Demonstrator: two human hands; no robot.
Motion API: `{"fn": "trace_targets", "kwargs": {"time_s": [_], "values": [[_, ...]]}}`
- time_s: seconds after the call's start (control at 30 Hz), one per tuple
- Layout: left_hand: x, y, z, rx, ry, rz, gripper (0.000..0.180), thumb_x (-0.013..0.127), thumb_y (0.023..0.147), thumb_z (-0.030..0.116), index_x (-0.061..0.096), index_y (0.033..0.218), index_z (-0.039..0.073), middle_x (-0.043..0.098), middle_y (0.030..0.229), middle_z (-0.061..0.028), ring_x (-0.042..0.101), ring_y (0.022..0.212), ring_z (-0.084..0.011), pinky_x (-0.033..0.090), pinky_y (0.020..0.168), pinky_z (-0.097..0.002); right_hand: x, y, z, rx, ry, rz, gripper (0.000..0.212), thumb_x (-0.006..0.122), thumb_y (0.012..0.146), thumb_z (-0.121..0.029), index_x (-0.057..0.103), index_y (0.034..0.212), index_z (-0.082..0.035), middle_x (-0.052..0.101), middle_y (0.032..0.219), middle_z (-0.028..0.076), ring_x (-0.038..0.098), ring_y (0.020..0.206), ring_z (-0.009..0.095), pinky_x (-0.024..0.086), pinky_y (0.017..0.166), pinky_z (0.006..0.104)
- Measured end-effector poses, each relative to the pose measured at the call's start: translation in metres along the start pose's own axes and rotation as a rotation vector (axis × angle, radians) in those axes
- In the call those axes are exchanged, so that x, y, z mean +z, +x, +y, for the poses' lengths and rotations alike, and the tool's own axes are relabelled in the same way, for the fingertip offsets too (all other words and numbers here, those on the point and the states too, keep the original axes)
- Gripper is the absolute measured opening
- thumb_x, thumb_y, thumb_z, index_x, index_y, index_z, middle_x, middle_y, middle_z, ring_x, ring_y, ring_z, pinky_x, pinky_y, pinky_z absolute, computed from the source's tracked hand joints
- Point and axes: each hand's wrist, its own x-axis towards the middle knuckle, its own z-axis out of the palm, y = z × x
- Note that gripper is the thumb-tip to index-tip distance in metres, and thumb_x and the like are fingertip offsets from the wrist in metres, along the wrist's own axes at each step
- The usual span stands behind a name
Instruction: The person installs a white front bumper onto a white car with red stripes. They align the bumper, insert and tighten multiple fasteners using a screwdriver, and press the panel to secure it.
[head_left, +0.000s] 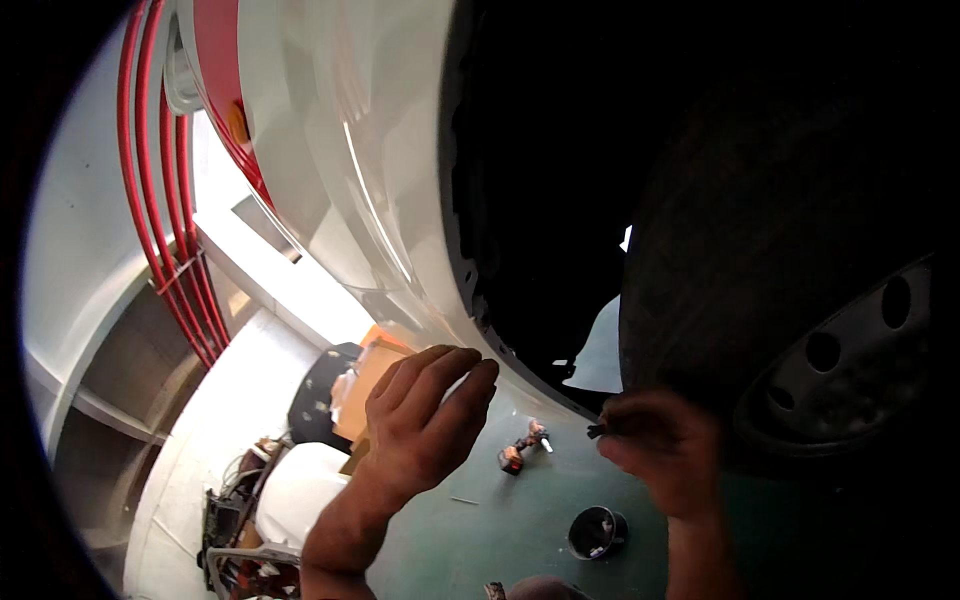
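A white bumper with a red stripe curves down from the top to the dark wheel arch. My left hand is raised against its lower edge, fingers outstretched and slightly bent, with nothing visible in them. At the lower end of the arch edge, my right hand pinches a small black clip-like piece between thumb and fingers. Its exact kind is too small to make out. Beside the right hand stands a tyre on a steel wheel with round holes. Shadow hides the inside of the arch.
A cordless drill lies on the green floor below the bumper. Nearer stands a round black tub with small bits inside. Cardboard, a white rounded panel and tangled parts are piled at left. Red pipes run along the wall.
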Motion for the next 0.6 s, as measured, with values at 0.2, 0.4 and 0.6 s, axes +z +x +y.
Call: {"fn": "trace_targets", "kwargs": {"time_s": [0.2, 0.4, 0.6], "values": [[-0.047, 0.054, 0.008, 0.305, 0.314, -0.305, 0.034, 0.067, 0.078, 0.013, 0.066, 0.112, 0.005, 0.062, 0.12, -0.0129, 0.059, 0.11, -0.0237, 0.048, 0.09, -0.0371, 0.005, -0.003, -0.004, -0.048, 0.184, -0.008, 0.022, 0.074, 0.081, -0.003, 0.066, 0.101, -0.001, 0.07, 0.084, 0.012, 0.071, 0.075, 0.016, 0.059, 0.066, 0.0301], [-0.058, 0.092, 0.016, 0.382, 0.597, -0.447, 0.033, 0.064, 0.082, 0.012, 0.067, 0.114, 0.005, 0.058, 0.132, -0.0136, 0.054, 0.119, -0.0231, 0.044, 0.087, -0.0327, 0.015, 0.001, 0.007, -0.072, 0.263, -0.01, 0.022, 0.076, 0.081, -0.006, 0.066, 0.099, -0.002, 0.069, 0.08, 0.009, 0.066, 0.066, 0.011, 0.053, 0.059, 0.0247], [-0.036, 0.122, -0.002, 0.496, 0.655, -0.509, 0.036, 0.06, 0.082, 0.019, 0.066, 0.115, 0.005, 0.062, 0.126, -0.0156, 0.051, 0.128, -0.0286, 0.024, 0.119, -0.0495, 0.016, 0.002, 0.002, -0.089, 0.266, -0.01, 0.021, 0.075, 0.082, -0.009, 0.066, 0.1, -0.004, 0.07, 0.083, 0.009, 0.067, 0.07, 0.011, 0.054, 0.062, 0.026]]}}
